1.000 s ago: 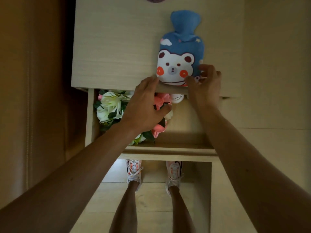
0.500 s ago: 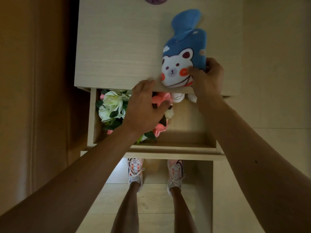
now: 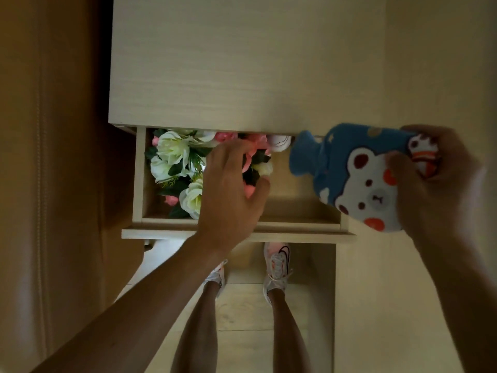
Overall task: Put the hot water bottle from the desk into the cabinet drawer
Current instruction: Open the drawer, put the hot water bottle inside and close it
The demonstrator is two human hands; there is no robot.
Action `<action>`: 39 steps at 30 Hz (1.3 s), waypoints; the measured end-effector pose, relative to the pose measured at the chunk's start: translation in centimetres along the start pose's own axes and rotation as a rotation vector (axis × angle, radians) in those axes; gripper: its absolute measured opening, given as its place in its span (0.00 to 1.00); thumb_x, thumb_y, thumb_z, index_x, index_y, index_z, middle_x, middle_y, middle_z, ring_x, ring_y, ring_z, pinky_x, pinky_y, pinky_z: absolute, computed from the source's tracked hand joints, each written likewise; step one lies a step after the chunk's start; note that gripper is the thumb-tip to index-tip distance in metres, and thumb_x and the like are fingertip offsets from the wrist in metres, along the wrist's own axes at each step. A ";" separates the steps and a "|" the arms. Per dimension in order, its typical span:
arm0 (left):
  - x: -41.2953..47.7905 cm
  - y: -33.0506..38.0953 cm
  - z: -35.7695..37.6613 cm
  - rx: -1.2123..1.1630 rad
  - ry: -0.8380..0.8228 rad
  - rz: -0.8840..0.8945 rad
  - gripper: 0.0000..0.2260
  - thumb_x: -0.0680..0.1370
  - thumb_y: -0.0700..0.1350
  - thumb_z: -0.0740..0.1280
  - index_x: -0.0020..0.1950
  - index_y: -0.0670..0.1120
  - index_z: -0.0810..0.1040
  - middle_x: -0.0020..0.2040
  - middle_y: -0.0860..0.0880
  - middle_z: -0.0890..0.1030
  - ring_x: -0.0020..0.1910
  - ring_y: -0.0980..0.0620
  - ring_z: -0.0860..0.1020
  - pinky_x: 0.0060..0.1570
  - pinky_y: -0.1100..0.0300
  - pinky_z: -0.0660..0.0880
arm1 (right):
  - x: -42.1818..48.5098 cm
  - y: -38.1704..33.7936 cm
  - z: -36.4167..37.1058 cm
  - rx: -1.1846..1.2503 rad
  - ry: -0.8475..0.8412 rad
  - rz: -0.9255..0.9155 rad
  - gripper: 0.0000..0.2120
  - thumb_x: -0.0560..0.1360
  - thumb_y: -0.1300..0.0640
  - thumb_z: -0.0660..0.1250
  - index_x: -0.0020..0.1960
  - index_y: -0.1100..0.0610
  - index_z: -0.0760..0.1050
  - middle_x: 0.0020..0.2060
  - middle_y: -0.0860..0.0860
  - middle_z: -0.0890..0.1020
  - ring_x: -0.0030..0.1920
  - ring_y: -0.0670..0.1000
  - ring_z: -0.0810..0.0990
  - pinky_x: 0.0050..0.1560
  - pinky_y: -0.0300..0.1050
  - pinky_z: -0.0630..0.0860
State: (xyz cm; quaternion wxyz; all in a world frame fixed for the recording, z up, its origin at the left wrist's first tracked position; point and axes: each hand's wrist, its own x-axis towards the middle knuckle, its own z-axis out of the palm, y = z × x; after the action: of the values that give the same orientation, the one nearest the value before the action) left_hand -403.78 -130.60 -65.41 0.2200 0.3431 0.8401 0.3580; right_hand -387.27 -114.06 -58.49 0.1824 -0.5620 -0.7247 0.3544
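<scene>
Blue hot water bottle [image 3: 349,168] carried toward the open drawer [image 3: 295,208].
Our right hand [image 3: 435,184] grips its base; left hand [image 3: 231,184], fingers loosely spread, presses flowers [image 3: 172,157] aside. Next, we lower it in.

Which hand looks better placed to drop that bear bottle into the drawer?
The right hand: it already holds the hot water bottle above the open drawer's bare right side. The left hand is busy over the flowers.
</scene>
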 end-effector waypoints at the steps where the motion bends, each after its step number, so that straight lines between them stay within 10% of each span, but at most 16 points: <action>1: -0.7 -0.2 0.4 0.017 -0.020 0.017 0.20 0.74 0.47 0.69 0.65 0.43 0.75 0.61 0.45 0.75 0.62 0.49 0.72 0.60 0.56 0.72 | -0.2 0.7 0.4 -0.037 -0.020 0.023 0.16 0.76 0.61 0.67 0.63 0.54 0.76 0.52 0.47 0.81 0.46 0.37 0.80 0.44 0.38 0.78; 16: -3.1 -2.5 4.5 0.218 -0.323 0.004 0.24 0.74 0.51 0.66 0.67 0.41 0.74 0.63 0.43 0.77 0.63 0.44 0.74 0.60 0.52 0.73 | 2.5 7.0 10.3 -0.039 -0.388 0.224 0.14 0.79 0.60 0.67 0.64 0.54 0.73 0.53 0.51 0.79 0.54 0.52 0.79 0.39 0.36 0.72; 23: -2.8 -2.5 6.2 0.253 -0.428 0.021 0.23 0.76 0.51 0.65 0.69 0.42 0.73 0.66 0.44 0.75 0.65 0.46 0.73 0.64 0.54 0.70 | 2.2 8.1 11.7 -0.404 -0.542 -0.034 0.28 0.77 0.60 0.70 0.74 0.57 0.66 0.68 0.59 0.72 0.65 0.58 0.75 0.61 0.47 0.74; 30: -1.9 -2.4 7.3 0.479 -0.561 0.119 0.26 0.78 0.55 0.61 0.73 0.45 0.70 0.74 0.45 0.69 0.73 0.47 0.66 0.74 0.53 0.59 | 2.2 9.2 12.6 -0.971 -0.680 -0.380 0.45 0.68 0.51 0.78 0.79 0.53 0.59 0.75 0.57 0.63 0.75 0.60 0.63 0.74 0.53 0.61; 39: -0.7 -2.4 8.4 0.748 -0.707 0.135 0.36 0.78 0.68 0.46 0.79 0.47 0.60 0.82 0.45 0.58 0.81 0.47 0.54 0.76 0.37 0.37 | 1.4 10.2 13.6 -0.868 -0.715 -0.258 0.53 0.60 0.52 0.83 0.78 0.50 0.57 0.73 0.54 0.63 0.73 0.58 0.64 0.63 0.53 0.76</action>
State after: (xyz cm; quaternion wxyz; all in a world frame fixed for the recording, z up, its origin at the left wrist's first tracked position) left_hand -399.15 -128.59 -72.58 0.3290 0.5518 0.7609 -0.0913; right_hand -389.73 -115.74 -75.31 -0.2792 -0.3378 -0.8831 0.1675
